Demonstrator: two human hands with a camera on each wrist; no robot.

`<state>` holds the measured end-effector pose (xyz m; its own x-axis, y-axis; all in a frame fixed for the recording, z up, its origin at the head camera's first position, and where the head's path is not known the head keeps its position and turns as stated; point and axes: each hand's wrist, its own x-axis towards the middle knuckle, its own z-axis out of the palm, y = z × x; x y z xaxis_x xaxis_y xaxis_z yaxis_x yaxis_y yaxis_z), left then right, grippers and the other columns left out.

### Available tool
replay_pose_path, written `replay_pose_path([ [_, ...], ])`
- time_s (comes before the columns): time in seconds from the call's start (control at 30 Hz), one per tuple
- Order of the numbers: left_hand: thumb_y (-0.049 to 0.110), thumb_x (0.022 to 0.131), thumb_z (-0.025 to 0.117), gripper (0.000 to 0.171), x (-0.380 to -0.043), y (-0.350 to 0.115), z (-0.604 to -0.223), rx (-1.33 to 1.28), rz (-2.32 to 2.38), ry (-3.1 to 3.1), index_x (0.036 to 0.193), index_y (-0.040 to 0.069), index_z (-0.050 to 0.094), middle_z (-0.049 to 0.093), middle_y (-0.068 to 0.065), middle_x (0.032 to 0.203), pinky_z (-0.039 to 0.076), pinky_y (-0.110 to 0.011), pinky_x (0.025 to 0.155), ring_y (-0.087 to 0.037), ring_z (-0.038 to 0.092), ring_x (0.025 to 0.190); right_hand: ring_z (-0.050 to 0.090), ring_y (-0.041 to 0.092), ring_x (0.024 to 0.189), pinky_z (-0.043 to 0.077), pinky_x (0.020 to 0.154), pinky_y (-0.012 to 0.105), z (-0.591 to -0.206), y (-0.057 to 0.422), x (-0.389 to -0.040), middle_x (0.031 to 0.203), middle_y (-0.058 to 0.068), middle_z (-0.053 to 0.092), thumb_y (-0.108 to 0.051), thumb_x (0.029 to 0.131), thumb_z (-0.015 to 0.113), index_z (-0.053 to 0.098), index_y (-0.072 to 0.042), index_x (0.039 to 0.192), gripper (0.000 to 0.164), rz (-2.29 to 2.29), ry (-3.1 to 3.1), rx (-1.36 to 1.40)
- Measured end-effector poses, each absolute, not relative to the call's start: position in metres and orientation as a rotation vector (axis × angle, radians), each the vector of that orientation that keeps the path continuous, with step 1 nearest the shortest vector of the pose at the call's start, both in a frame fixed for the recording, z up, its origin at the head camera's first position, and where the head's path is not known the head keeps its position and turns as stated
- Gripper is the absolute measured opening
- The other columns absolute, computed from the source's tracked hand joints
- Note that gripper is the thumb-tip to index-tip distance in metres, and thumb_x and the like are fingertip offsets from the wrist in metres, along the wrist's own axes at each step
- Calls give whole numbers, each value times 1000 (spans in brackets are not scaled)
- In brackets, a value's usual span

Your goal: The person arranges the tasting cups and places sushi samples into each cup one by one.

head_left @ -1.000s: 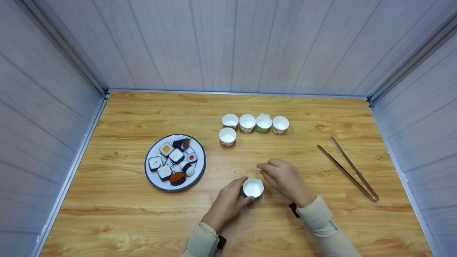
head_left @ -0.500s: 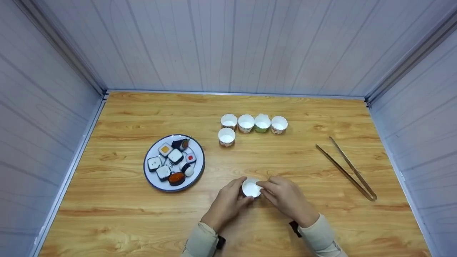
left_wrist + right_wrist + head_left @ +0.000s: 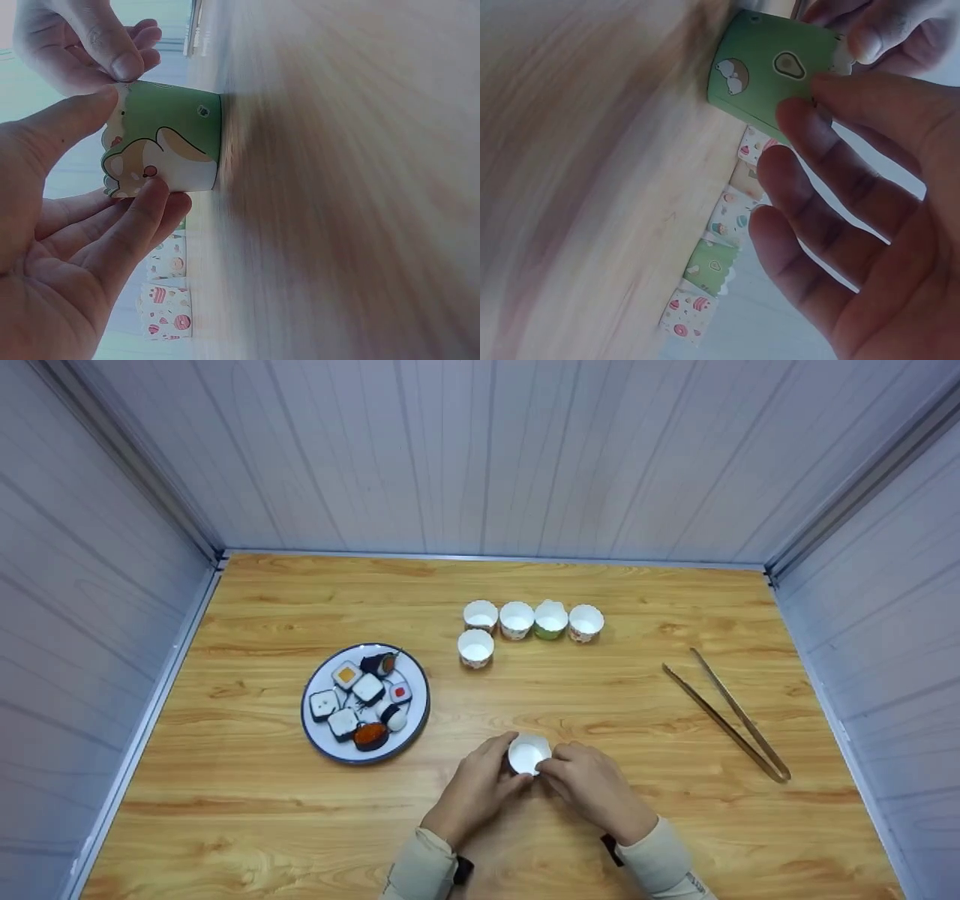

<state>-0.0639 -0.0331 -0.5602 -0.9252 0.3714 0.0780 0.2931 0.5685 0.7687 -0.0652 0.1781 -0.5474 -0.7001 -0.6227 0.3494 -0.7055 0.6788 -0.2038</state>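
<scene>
A green paper baking cup (image 3: pixel 176 112) with a cartoon dog on its side stands upright on the table in front of me. In the head view its white inside (image 3: pixel 525 753) faces up. My left hand (image 3: pixel 472 791) grips the cup from the left, thumb near the rim and fingers on the far side. From the right, my right hand (image 3: pixel 596 789) pinches the scalloped rim between thumb and index finger. Its other fingers (image 3: pixel 791 240) are loosely bent beside the cup's wall in the right wrist view.
Further back, several more paper baking cups (image 3: pixel 517 619) stand in a row, with one (image 3: pixel 475 648) in front of its left end. To the left lies a blue-rimmed plate (image 3: pixel 319 739) with several sushi pieces (image 3: pixel 367 688). Metal tongs (image 3: pixel 739 727) lie spread on the right.
My right hand has come in from the right to the cup, and its fingertips have slid along the rim toward me. The left hand has stayed on the cup.
</scene>
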Motion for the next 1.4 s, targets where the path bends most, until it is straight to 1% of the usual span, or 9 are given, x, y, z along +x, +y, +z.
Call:
replay_pose_path([
  [0.23,27,91,77,70,-62,-33,-561,579,1289,2696,145,-4,45,56,-16,137,47,-38,103,-26,54,126,50,10,66,47,56,28,-546,178,-64,78,-5,58,-14,84,81,78,-15,91,8,480,-2692,1053],
  [0.5,22,90,78,69,-63,-30,-561,534,1271,2709,146,-3,45,56,-17,137,47,-39,102,-27,55,126,49,11,65,47,54,27,-549,178,-64,78,-5,57,-14,84,81,77,-16,90,7,477,-2664,1049],
  [0.73,22,90,77,67,-64,-29,-561,536,1262,2717,144,-4,46,56,-18,136,48,-39,102,-28,55,125,51,12,65,48,53,29,-551,178,-65,77,-4,56,-11,81,81,75,-13,85,8,495,-2588,1048],
  [0.9,23,91,77,67,-63,-29,-562,541,1253,2726,144,-4,46,57,-17,134,49,-40,100,-27,57,123,52,11,67,48,54,28,-553,179,-64,79,-5,58,-11,81,83,75,-13,86,10,539,-2581,1027],
  [1.03,23,91,77,66,-63,-28,-562,549,1251,2736,143,-3,47,58,-16,133,50,-41,99,-27,57,122,51,10,67,48,54,27,-552,179,-63,80,-5,59,-12,82,83,76,-14,87,9,543,-2585,1014],
  [1.13,23,90,77,65,-63,-28,-561,552,1258,2734,142,-4,48,58,-17,132,50,-41,99,-27,57,121,49,11,65,46,53,27,-551,180,-62,79,-5,58,-11,81,84,77,-13,87,10,532,-2574,1027],
  [1.27,23,90,78,64,-64,-28,-561,534,1262,2721,142,-3,49,58,-16,132,49,-41,100,-26,57,122,49,11,65,46,52,27,-549,181,-62,79,-5,58,-7,76,86,76,-14,87,16,532,-2552,1036],
  [1.4,21,90,78,64,-64,-28,-561,525,1273,2707,142,-2,49,58,-15,133,48,-40,101,-26,57,123,50,11,65,46,52,27,-546,182,-63,79,-5,58,-9,77,85,76,-15,87,15,546,-2567,1021],
])
